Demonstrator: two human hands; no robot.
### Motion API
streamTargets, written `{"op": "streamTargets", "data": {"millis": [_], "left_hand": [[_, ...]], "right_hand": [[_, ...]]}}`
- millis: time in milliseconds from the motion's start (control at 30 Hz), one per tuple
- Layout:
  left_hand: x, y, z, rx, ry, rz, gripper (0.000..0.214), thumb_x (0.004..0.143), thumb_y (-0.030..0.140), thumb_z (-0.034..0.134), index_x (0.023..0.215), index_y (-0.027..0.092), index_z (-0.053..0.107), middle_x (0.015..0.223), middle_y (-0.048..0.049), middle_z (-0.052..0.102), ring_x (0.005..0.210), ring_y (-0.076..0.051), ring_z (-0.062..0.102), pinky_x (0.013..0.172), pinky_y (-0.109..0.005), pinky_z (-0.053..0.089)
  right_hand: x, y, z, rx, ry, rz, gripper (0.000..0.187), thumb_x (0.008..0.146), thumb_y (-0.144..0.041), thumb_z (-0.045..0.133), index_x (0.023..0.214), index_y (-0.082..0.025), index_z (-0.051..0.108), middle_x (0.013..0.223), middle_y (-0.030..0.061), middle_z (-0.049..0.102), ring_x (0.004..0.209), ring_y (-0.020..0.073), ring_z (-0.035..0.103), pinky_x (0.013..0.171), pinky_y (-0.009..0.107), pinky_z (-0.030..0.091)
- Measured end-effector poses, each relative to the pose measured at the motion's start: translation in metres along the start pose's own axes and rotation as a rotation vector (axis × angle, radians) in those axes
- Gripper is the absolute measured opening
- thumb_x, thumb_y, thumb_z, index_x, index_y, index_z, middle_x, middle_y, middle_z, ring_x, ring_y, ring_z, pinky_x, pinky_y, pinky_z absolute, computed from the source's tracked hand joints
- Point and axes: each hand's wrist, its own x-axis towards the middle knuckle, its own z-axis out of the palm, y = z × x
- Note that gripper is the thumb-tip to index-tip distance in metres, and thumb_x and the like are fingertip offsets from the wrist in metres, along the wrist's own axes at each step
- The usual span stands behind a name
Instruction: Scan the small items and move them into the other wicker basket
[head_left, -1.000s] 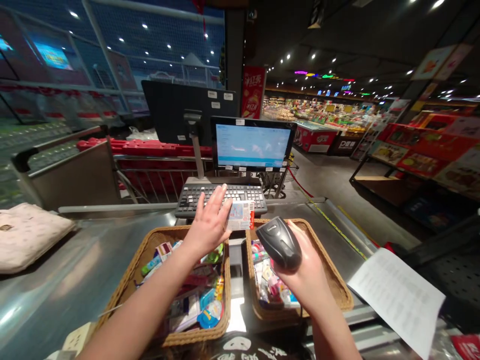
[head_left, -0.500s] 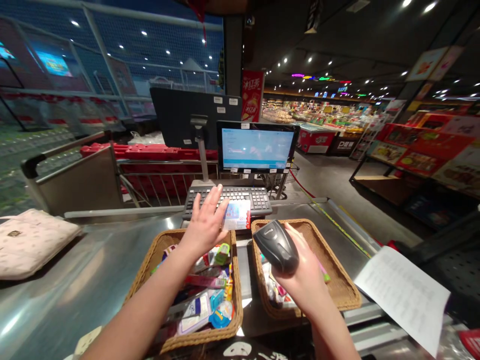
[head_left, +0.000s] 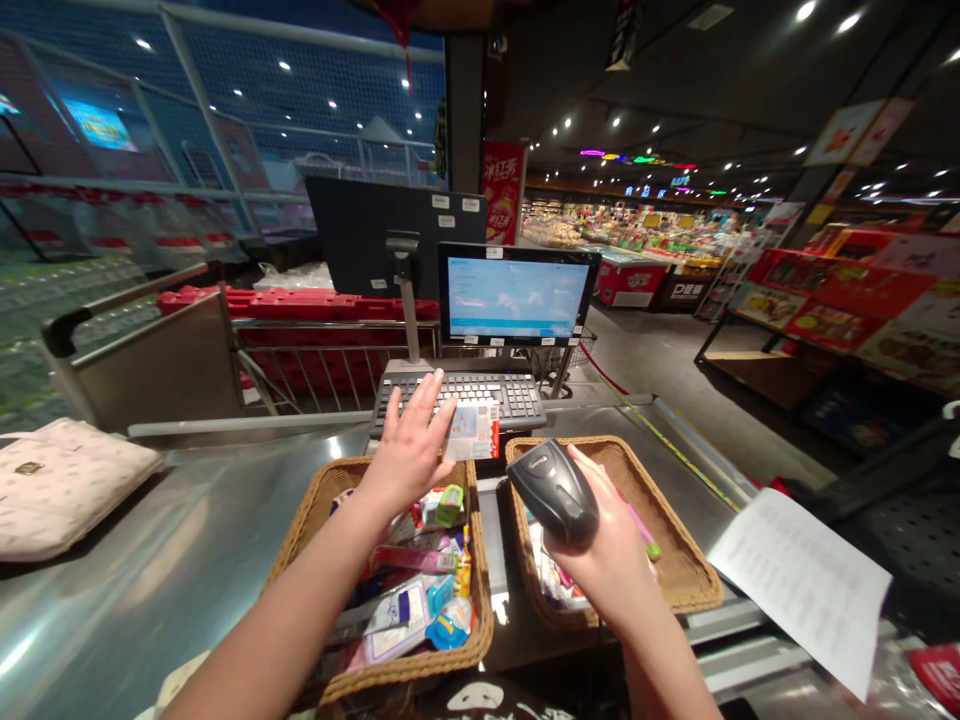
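Scanner, a black handheld one, is clamped in the right hand, fingers wrapped around its body and its nose angled left, facing a flat packet held up beyond the baskets. That angle puts the packet's printed face within the scanner's line. The left hand holds the packet at its thumb side with the fingers spread, though the packet hides the exact grip. The hands are apart, with a short gap between them. Below, the left wicker basket is heaped with small packaged goods, partly hidden by the forearm and too jumbled to name one by one. The right wicker basket is mostly covered by the right hand, with a pink stick showing past it. A printed sheet of paper curls at the right, its words too small to read. Farther on stand a keyboard and a screen, its display washed out, then red plastic baskets and distant, blurred shop displays.
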Motion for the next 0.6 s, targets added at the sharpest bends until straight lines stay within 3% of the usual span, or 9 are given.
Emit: {"op": "streamTargets", "data": {"millis": [267, 600], "left_hand": [[-0.018, -0.007, 0.003, 0.006, -0.027, -0.045, 0.072, 0.074, 0.032, 0.071, 0.139, 0.014, 0.046, 0.163, -0.0212, 0.014, 0.151, -0.035, 0.019, 0.121, -0.060, 0.011], [-0.073, -0.029, 0.024, -0.015, -0.174, -0.107, 0.066, 0.072, 0.036, 0.070, 0.131, 0.017, 0.049, 0.162, -0.0219, 0.019, 0.149, -0.035, 0.024, 0.119, -0.061, 0.016]], "right_hand": [[0.001, -0.002, 0.012, 0.011, -0.030, -0.014, 0.060, 0.067, -0.014, 0.058, 0.127, -0.019, 0.055, 0.130, 0.0120, 0.061, 0.134, 0.0330, 0.048, 0.113, 0.055, 0.038], [0.004, -0.008, 0.038, 0.051, -0.082, -0.017, 0.053, 0.069, -0.016, 0.060, 0.122, -0.020, 0.059, 0.126, 0.0122, 0.064, 0.131, 0.0334, 0.051, 0.113, 0.054, 0.039]]}}
